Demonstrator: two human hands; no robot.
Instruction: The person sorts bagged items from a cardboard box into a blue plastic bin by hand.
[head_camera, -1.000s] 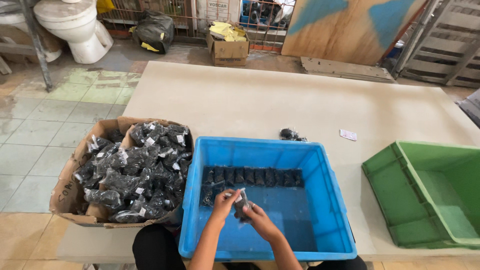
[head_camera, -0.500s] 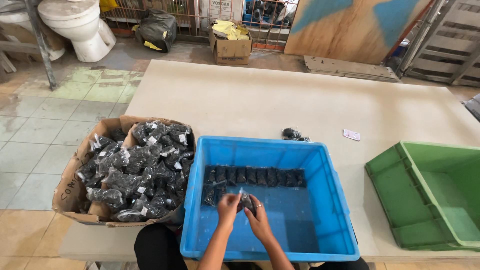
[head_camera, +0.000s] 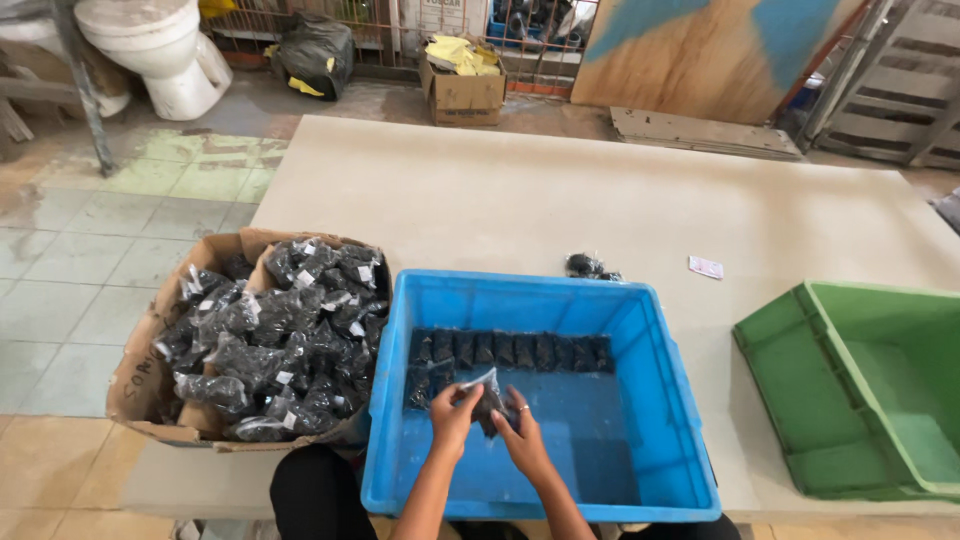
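Note:
Both my hands are inside the blue plastic bin (head_camera: 660, 340), holding one small clear bag of black parts (head_camera: 486, 398) between them. My left hand (head_camera: 453, 416) grips the bag's left side and my right hand (head_camera: 520, 440), with a ring on one finger, grips its right side. Just beyond the bag, a row of similar small bags (head_camera: 510, 350) lies along the bin's far wall, with a few more at the left end. A cardboard box (head_camera: 140, 385) heaped with several larger bags of black parts stands to the left of the bin.
An empty green bin (head_camera: 780, 380) sits at the right on the pale table (head_camera: 520, 200). A small black bag (head_camera: 585, 265) and a white slip (head_camera: 705, 267) lie behind the blue bin. On the floor beyond are a toilet (head_camera: 160, 50), a cardboard box (head_camera: 462, 85) and boards.
My hands have stayed in the blue bin with the small bag, shifting it slightly left and toward the row of bags. The view has tilted a little.

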